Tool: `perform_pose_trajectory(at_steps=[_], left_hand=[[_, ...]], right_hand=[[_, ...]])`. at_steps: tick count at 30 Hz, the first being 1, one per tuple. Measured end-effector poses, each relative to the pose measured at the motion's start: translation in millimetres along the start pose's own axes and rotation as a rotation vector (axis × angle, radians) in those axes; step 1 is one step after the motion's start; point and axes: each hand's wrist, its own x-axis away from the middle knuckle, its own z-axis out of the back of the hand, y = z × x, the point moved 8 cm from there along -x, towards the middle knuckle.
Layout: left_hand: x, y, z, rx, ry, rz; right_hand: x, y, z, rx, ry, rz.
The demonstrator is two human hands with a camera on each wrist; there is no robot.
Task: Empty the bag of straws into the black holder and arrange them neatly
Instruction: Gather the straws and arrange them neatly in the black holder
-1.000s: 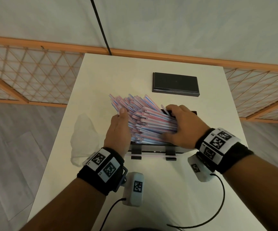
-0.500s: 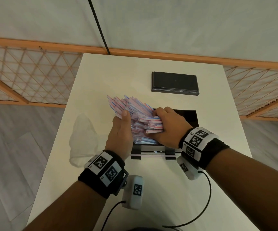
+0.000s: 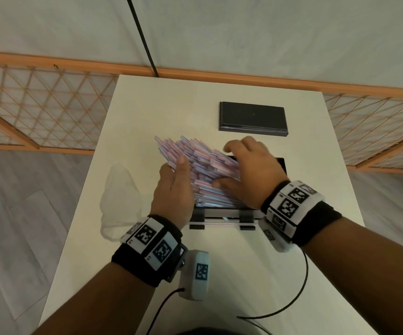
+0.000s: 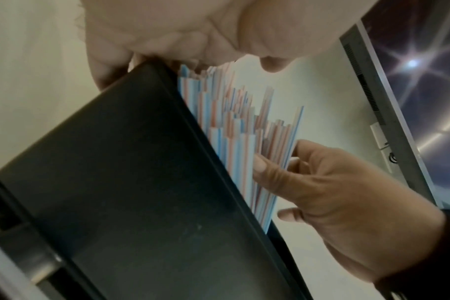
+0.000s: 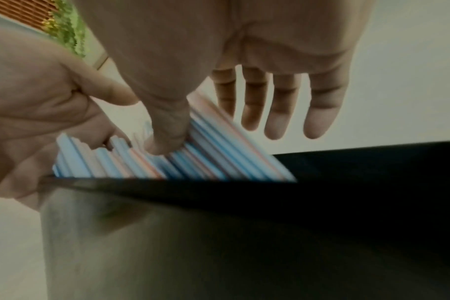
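Both hands are on the straws (image 3: pixel 202 170) right now, neither really clutching them. Left hand (image 3: pixel 173 189) is flat with straight fingers, pressed edge-on against the left side of the pile. Right hand (image 3: pixel 251 175) sits over the right end of the pile with its fingers spread and relaxed and the thumb lying against the straws; from the right wrist view the four fingers hang loose above them, so it's more of a push than a grab.

Straws themselves are the red, white and blue striped kind, a big messy bunch lying slanted in the black holder (image 3: pixel 281 165), with their far-left ends fanning out past the holder's left edge over the table (image 3: pixel 147 112). Ends are uneven, clearly staggered in the left wrist view.

Holder sits about mid-table, and its near side has a clear front strip with two black clips.

Just left of the left hand lies the crumpled clear plastic bag (image 3: pixel 120 197), flat on the table. Further back, well apart from the holder, there's a flat black lid (image 3: pixel 253 118). Orange lattice fencing (image 3: pixel 41 105) runs behind the table.
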Motion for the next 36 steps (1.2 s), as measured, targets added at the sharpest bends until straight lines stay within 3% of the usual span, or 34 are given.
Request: perform_pose_trajectory(at_steps=[4,9,16,26,32,36], left_hand=[[-1.7,-3.9,-3.6,0.015,-0.009,-0.021],[-2.5,-6.3,-4.7,0.018,0.006,-0.007],[-4.5,-10.3,-0.9,0.133,0.071,0.070],[-5.2,-0.2,17.4,0.357,0.239,-0.049],[-9.8,3.6,6.9,0.184,0.103,-0.062],[-8.5,3.6,9.8,0.164,0.098,-0.100]], right_hand=[[18.8,35.7,13.4,-0.057,0.072,-0.117],[32.9,40.8,-20.3,-0.101,-0.197,-0.071],[24.2,22.3,-24.8,-0.084,-0.303,0.056],[12.9,1.9,-39.4,0.132,-0.542,0.118],[8.3,-1.7,-51.7,0.072,-0.572,0.128],[5.5,-0.5,-50.4,0.024,-0.555,0.097]])
